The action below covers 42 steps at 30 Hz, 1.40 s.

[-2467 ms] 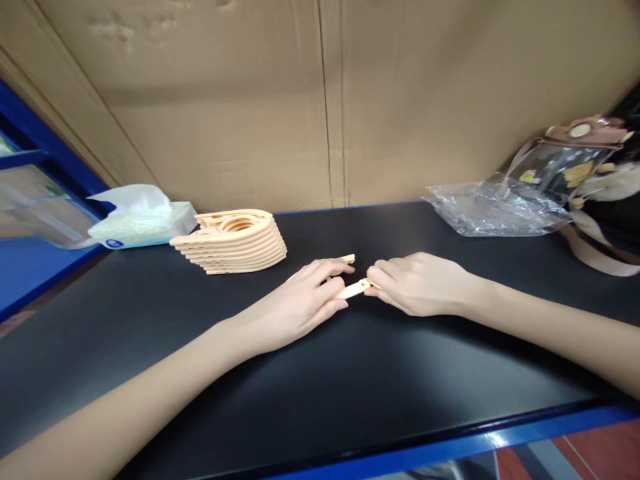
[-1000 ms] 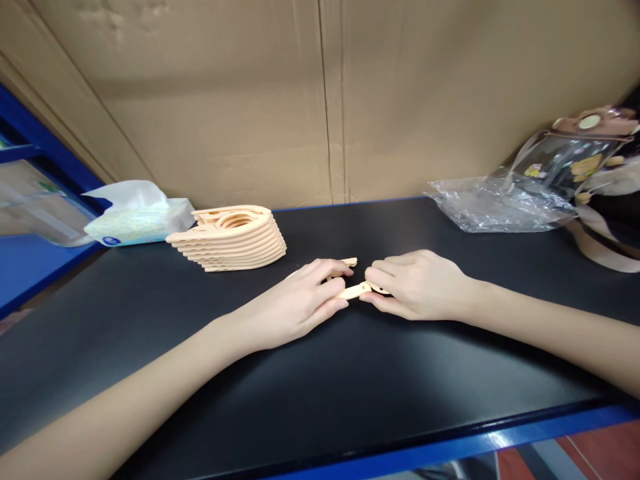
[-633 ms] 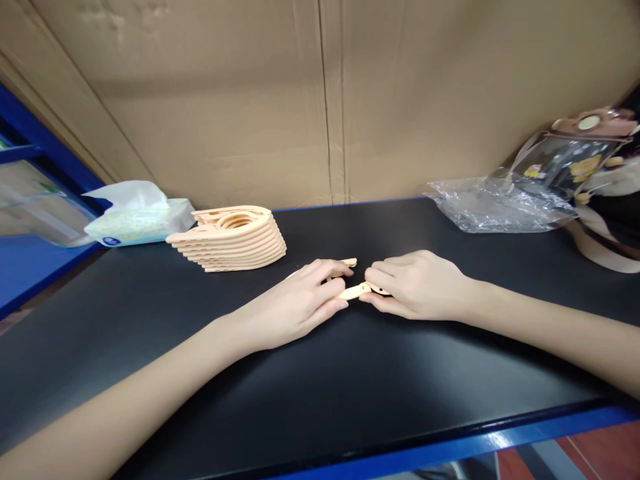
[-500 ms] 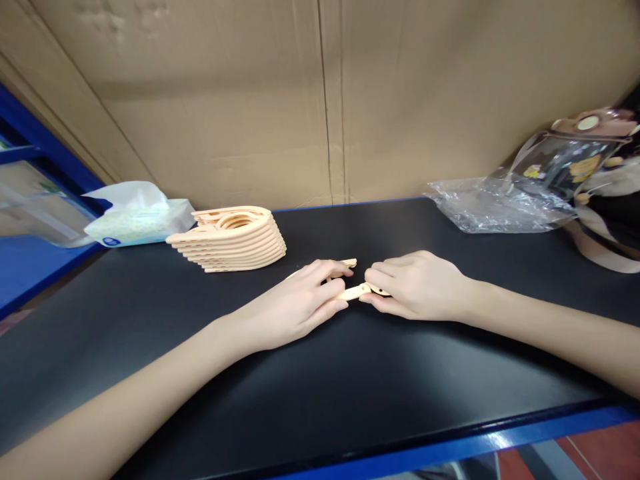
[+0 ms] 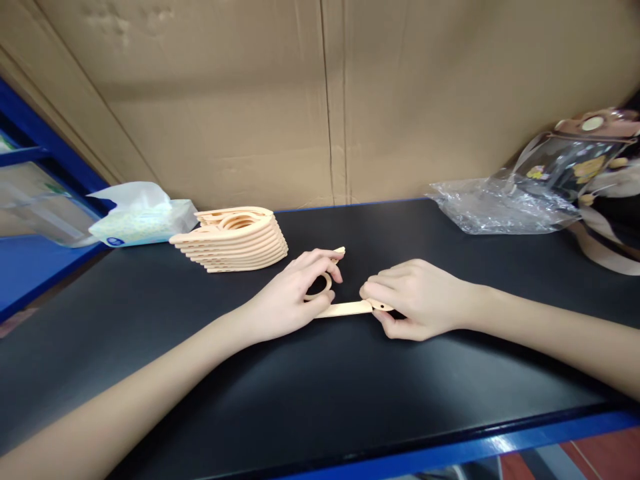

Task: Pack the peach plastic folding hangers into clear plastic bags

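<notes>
A peach plastic folding hanger lies on the black tabletop between both hands. My left hand grips its ring-shaped hook end, fingers curled around the loop. My right hand pinches the other end of the flat arm, near a small hole. The hanger's arm lies almost flat on the table. A stack of several folded hangers of the same peach colour sits behind and to the left of my left hand.
A tissue pack lies at the back left beside a blue shelf frame. Crumpled clear plastic and a transparent pouch with cartoon prints sit at the back right. A cardboard wall closes the back. The table's blue front edge runs below.
The hanger has opened out: its arm now stretches longer between my hands and the hook ring shows in my left hand. My left hand lifted slightly; my right hand shifted toward me.
</notes>
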Each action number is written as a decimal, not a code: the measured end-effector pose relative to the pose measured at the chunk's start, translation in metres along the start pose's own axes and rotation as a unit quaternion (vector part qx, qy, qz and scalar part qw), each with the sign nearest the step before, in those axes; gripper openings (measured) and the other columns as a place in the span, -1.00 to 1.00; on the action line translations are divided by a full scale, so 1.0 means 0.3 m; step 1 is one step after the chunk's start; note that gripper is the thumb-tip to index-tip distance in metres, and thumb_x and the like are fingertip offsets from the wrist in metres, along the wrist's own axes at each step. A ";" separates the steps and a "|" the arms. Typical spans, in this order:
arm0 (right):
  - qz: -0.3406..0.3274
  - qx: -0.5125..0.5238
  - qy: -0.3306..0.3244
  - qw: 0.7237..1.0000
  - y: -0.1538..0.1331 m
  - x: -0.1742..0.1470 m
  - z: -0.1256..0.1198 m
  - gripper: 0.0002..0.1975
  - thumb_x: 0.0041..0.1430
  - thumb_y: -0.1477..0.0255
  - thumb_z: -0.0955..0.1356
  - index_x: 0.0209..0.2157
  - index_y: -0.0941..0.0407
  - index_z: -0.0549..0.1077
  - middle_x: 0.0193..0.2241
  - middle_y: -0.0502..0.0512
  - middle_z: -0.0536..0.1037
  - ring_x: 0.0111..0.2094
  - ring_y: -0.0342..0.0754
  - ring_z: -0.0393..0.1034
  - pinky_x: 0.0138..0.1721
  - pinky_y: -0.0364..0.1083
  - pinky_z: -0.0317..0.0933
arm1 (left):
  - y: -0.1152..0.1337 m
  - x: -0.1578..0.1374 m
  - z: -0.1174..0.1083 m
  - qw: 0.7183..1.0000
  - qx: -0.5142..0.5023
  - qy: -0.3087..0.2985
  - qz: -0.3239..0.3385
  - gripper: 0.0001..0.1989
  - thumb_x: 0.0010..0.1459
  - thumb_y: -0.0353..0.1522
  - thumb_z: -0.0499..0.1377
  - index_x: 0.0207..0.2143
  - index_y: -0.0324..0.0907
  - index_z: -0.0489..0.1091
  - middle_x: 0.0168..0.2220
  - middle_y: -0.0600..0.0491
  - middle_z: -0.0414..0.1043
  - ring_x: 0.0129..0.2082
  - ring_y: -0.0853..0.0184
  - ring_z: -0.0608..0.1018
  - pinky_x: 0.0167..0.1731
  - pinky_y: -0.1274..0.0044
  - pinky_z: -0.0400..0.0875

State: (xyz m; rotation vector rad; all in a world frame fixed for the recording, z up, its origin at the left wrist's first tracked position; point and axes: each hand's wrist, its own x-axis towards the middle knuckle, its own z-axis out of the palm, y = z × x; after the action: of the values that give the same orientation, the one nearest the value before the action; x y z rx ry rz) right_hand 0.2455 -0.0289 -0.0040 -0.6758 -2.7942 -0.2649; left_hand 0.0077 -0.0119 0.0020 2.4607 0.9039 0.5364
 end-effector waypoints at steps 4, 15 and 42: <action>-0.021 0.014 0.023 0.999 -0.012 0.004 -0.002 -0.86 0.12 0.52 0.19 -0.45 0.12 0.34 -0.54 -0.02 0.35 -0.52 -0.13 0.13 -0.44 -0.13 0.00 | -0.006 0.004 0.004 0.998 -0.059 0.009 -0.012 -0.74 0.06 -0.53 0.05 -0.19 -0.10 0.31 0.18 -0.04 0.18 0.21 0.14 0.24 -0.37 0.55 0.51; -0.033 0.073 0.061 0.995 0.024 -0.001 0.005 -0.79 0.15 0.59 0.20 -0.27 0.16 0.43 -0.10 0.23 0.44 -0.12 0.00 0.29 -0.10 -0.01 0.20 | -0.042 0.015 0.018 0.995 -0.039 0.096 0.007 -0.89 0.14 -0.45 0.11 -0.24 -0.15 0.32 0.01 -0.07 0.31 0.09 0.21 0.39 0.10 0.27 0.29; -0.039 0.213 0.030 0.976 -0.042 -0.003 -0.013 -0.78 0.14 0.61 0.21 -0.30 0.15 0.45 -0.06 0.17 0.51 -0.11 -0.09 0.39 -0.16 -0.10 0.31 | -0.038 0.013 0.016 0.991 0.075 0.101 -0.049 -0.82 0.26 -0.26 0.09 -0.17 -0.13 0.41 -0.06 0.00 0.35 -0.02 0.19 0.41 0.02 0.29 0.30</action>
State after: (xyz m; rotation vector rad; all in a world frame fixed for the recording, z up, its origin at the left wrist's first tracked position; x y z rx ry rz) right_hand 0.2413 -0.0413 -0.0020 -0.4469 -2.6890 0.2912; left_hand 0.0073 -0.0027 -0.0073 2.5111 1.1790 0.7158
